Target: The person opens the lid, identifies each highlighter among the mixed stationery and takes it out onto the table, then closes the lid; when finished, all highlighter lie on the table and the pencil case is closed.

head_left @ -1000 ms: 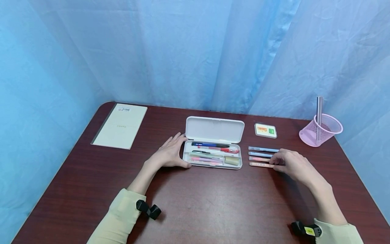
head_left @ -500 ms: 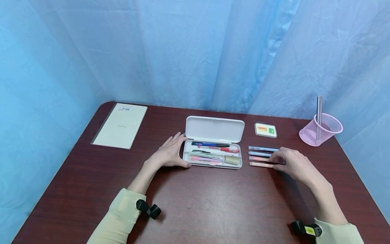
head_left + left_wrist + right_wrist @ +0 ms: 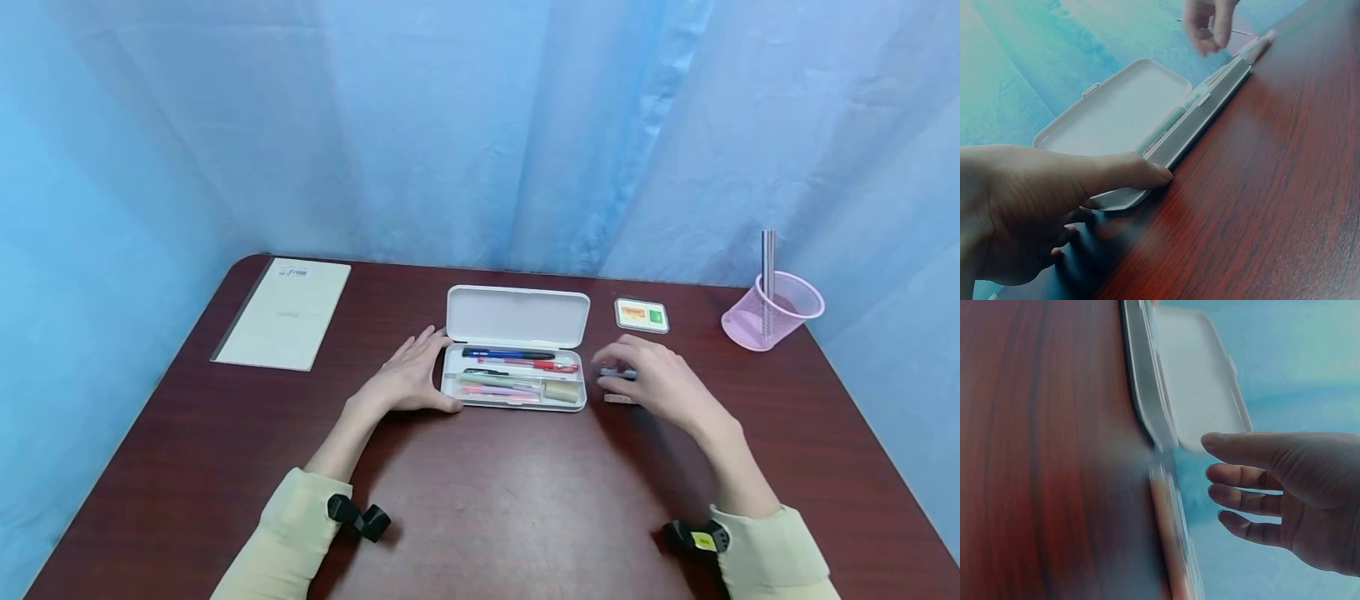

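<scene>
A white pencil case (image 3: 517, 404) lies with its lid (image 3: 517, 317) raised; inside are a blue pen (image 3: 508, 354), a red pen (image 3: 540, 364), several other pens and a beige block (image 3: 561, 391). My left hand (image 3: 408, 375) spans the case's left end, its straight thumb resting at the front corner and its fingers stretched toward the back corner. Over the pens (image 3: 1172, 537) lying right of the case hovers my right hand (image 3: 656, 379), fingers apart and slightly bent, nothing between them in the right wrist view. In the head view it hides most of these pens.
A cream notebook (image 3: 285, 312) lies at the back left of the dark wooden table (image 3: 495, 500). Behind my right hand is a small flat case (image 3: 641, 315) with orange and green pieces. The pink mesh pen cup (image 3: 750, 325) stands tilted-looking at the far right, with striped sticks (image 3: 768, 258) inside.
My right hand has moved left from the pens' right ends to their left ends, near the case. My left hand stays at the case. The head view has shifted slightly.
</scene>
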A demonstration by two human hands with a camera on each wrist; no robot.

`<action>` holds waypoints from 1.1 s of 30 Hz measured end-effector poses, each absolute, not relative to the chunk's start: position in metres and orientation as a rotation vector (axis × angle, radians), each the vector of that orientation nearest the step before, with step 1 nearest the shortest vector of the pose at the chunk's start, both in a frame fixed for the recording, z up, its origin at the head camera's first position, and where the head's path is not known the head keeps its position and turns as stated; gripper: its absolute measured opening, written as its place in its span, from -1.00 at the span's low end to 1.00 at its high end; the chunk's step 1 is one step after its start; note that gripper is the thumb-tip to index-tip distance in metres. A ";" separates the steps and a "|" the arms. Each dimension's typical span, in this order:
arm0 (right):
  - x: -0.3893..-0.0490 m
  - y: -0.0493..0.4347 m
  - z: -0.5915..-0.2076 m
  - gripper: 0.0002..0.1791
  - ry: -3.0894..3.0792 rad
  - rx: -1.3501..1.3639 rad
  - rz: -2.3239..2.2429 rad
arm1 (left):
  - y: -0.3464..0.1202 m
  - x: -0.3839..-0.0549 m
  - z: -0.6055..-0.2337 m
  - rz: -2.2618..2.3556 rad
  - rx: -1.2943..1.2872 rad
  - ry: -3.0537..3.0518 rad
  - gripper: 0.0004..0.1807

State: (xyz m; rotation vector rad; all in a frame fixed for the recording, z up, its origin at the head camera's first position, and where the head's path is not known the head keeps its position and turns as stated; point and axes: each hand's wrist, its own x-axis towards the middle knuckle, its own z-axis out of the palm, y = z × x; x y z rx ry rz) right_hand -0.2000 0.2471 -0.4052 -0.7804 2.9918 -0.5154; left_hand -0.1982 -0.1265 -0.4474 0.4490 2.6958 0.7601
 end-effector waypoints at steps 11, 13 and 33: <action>-0.202 0.176 -0.403 -0.67 2.870 -0.990 -0.634 | -0.127 -0.197 -0.446 0.755 0.469 2.703 0.15; -0.201 0.167 -0.404 -0.66 2.853 -0.995 -0.630 | -0.127 -0.197 -0.445 0.755 0.471 2.703 0.14; -0.198 0.143 -0.415 -0.71 2.837 -1.091 -0.512 | -0.126 -0.198 -0.448 0.773 0.488 2.717 0.13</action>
